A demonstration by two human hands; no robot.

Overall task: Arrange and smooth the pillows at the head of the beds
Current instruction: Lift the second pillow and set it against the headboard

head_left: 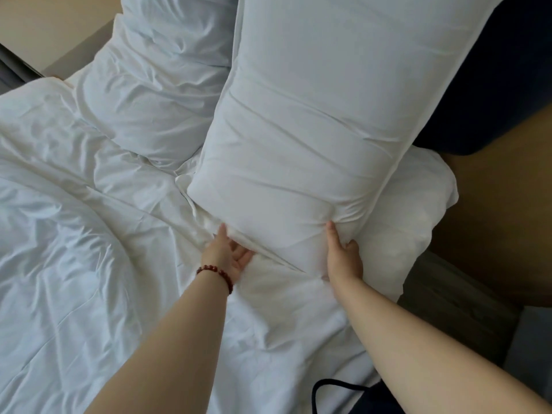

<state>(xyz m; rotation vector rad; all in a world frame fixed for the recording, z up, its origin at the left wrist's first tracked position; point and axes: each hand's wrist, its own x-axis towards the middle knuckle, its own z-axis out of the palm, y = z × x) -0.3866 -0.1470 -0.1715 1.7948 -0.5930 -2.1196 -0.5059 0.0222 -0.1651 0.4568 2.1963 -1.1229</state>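
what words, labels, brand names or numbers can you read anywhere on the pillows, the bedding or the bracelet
None: no readable text shows anywhere in this view.
The large white fabric pillow, the second white pillow, the crumpled white duvet and the red beaded bracelet are all plain, with no tag or label in sight.

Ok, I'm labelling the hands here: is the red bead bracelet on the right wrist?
No, the red bead bracelet sits on the wrist of the left hand, while the right hand has a bare wrist.
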